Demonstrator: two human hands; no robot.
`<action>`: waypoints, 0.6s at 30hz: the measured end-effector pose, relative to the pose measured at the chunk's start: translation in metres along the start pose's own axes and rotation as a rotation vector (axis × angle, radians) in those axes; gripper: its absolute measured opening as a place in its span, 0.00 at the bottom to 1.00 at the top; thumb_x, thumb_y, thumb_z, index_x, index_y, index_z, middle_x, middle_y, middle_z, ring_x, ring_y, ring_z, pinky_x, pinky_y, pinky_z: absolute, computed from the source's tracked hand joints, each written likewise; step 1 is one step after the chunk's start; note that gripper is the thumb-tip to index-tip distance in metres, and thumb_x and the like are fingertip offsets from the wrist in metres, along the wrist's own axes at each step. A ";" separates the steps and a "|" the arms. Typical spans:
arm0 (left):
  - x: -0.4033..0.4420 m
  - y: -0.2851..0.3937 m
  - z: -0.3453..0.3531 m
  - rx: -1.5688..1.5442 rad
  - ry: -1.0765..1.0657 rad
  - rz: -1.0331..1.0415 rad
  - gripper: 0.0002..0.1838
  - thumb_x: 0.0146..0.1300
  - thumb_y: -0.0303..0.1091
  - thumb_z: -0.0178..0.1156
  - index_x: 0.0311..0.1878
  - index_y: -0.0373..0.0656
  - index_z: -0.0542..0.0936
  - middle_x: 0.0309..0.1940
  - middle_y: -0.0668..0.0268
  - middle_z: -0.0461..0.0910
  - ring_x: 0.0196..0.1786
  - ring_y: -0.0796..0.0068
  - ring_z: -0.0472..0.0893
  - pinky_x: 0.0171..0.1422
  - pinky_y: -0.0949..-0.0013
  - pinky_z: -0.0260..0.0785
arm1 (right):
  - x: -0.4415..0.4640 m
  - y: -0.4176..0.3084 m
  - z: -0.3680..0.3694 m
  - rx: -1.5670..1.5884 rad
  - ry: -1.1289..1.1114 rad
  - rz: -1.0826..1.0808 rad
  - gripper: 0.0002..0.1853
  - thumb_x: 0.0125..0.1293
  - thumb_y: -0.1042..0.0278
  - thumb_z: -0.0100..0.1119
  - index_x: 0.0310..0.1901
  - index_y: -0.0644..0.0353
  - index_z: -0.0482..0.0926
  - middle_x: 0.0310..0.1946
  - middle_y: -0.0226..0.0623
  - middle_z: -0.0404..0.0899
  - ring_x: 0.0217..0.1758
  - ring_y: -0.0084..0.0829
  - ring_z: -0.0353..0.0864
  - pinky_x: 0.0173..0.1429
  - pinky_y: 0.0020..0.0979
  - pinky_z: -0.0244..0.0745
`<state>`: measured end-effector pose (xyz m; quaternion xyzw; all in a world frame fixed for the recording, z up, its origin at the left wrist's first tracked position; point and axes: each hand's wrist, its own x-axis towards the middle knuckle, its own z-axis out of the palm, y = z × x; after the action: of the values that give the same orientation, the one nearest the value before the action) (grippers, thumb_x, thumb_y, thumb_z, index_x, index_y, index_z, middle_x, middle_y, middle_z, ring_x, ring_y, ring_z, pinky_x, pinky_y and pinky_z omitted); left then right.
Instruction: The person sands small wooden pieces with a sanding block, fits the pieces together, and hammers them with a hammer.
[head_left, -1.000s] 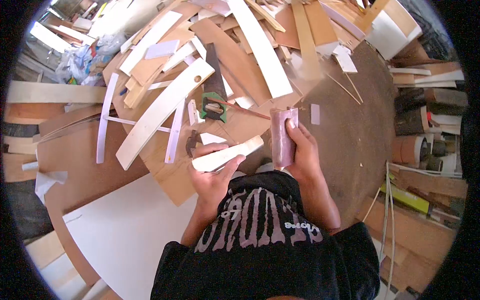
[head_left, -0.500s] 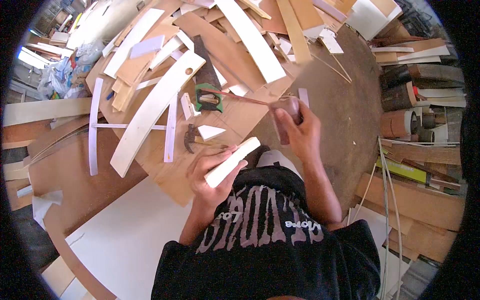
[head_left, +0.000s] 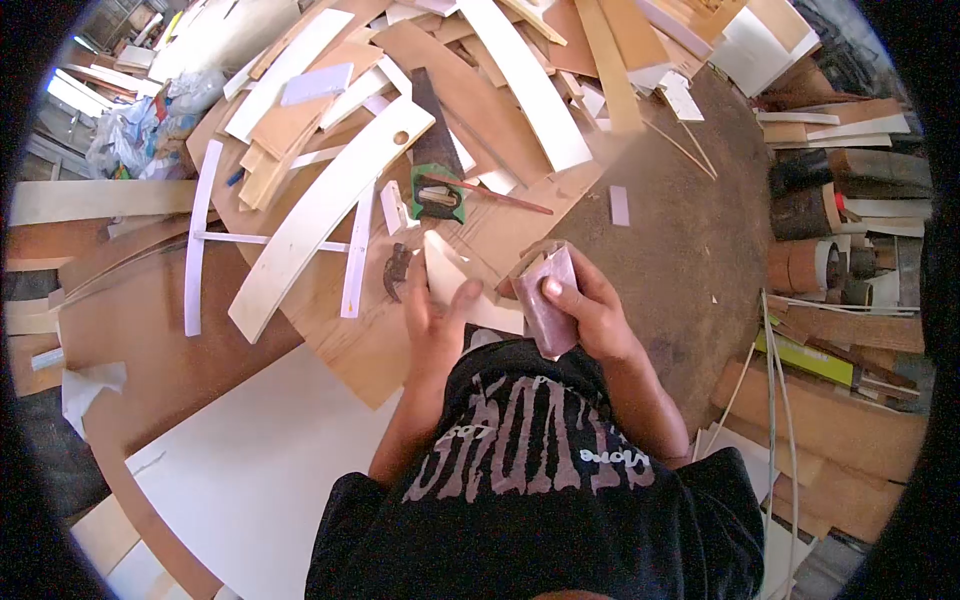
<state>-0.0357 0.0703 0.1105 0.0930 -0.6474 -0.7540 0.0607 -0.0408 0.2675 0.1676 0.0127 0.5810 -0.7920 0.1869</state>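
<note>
A pale wedge-shaped wood piece (head_left: 446, 276) is gripped in my left hand (head_left: 436, 318), its narrow end pointing up and away. My right hand (head_left: 592, 308) holds a block wrapped in purplish-brown sheet (head_left: 548, 312), tilted close to the right end of the wood piece; whether they touch is unclear. Beyond my left hand lie a hammer head (head_left: 397, 272), a small white notched block (head_left: 394, 208) and a handsaw with a green handle (head_left: 438, 193). A thin reddish-brown stick (head_left: 500, 196) extends right from the saw handle.
Curved white boards (head_left: 330, 220) and many wood offcuts are heaped on the brown work surface (head_left: 340, 350). A large white sheet (head_left: 250, 470) lies at the lower left. Stacked boards (head_left: 830, 400) and long thin strips (head_left: 775, 400) stand on the right. Plastic bags (head_left: 150, 125) are at the upper left.
The wood piece has turned in my left hand, its narrow end now pointing up. My right hand has brought the wrapped block down and left, nearer to the wood.
</note>
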 end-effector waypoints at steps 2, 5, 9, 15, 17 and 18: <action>0.005 -0.003 0.003 0.269 -0.038 0.192 0.35 0.68 0.40 0.65 0.71 0.33 0.64 0.58 0.53 0.71 0.60 0.60 0.74 0.66 0.60 0.67 | 0.007 0.011 -0.003 -0.027 0.054 -0.010 0.25 0.73 0.58 0.61 0.64 0.65 0.70 0.50 0.36 0.80 0.50 0.25 0.78 0.56 0.28 0.74; -0.001 -0.048 0.016 0.676 0.080 0.172 0.36 0.75 0.53 0.51 0.75 0.34 0.61 0.64 0.52 0.68 0.64 0.61 0.71 0.70 0.61 0.63 | 0.020 0.034 -0.009 0.015 0.155 0.030 0.26 0.73 0.56 0.61 0.64 0.65 0.71 0.51 0.37 0.80 0.53 0.26 0.78 0.59 0.28 0.73; -0.014 -0.070 0.030 -0.412 -0.231 -0.308 0.48 0.72 0.65 0.50 0.80 0.36 0.51 0.68 0.59 0.68 0.65 0.66 0.72 0.70 0.63 0.64 | 0.033 0.055 -0.021 0.115 0.204 0.099 0.29 0.72 0.54 0.62 0.67 0.66 0.70 0.55 0.39 0.80 0.57 0.27 0.78 0.62 0.28 0.72; -0.010 -0.076 0.060 -0.143 -0.303 -0.036 0.39 0.67 0.46 0.65 0.75 0.37 0.63 0.66 0.56 0.71 0.64 0.63 0.75 0.69 0.63 0.66 | 0.056 0.070 -0.072 0.146 0.181 0.260 0.31 0.71 0.52 0.63 0.66 0.66 0.70 0.55 0.40 0.79 0.56 0.28 0.78 0.62 0.30 0.72; -0.001 -0.087 0.070 0.280 -0.217 0.056 0.35 0.65 0.39 0.68 0.72 0.36 0.68 0.65 0.53 0.73 0.63 0.62 0.76 0.68 0.63 0.67 | 0.069 0.074 -0.095 0.075 0.224 0.212 0.31 0.71 0.52 0.63 0.66 0.65 0.70 0.54 0.39 0.80 0.55 0.29 0.78 0.61 0.30 0.73; 0.004 -0.094 0.077 0.392 -0.150 0.117 0.31 0.64 0.35 0.68 0.68 0.37 0.72 0.60 0.51 0.75 0.61 0.60 0.77 0.65 0.62 0.68 | 0.077 0.074 -0.106 0.010 0.281 0.143 0.31 0.70 0.52 0.64 0.66 0.64 0.70 0.53 0.39 0.80 0.55 0.30 0.79 0.61 0.31 0.74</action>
<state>-0.0542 0.1581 0.0288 0.0090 -0.7886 -0.6137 0.0367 -0.1100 0.3252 0.0471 0.1655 0.5953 -0.7699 0.1597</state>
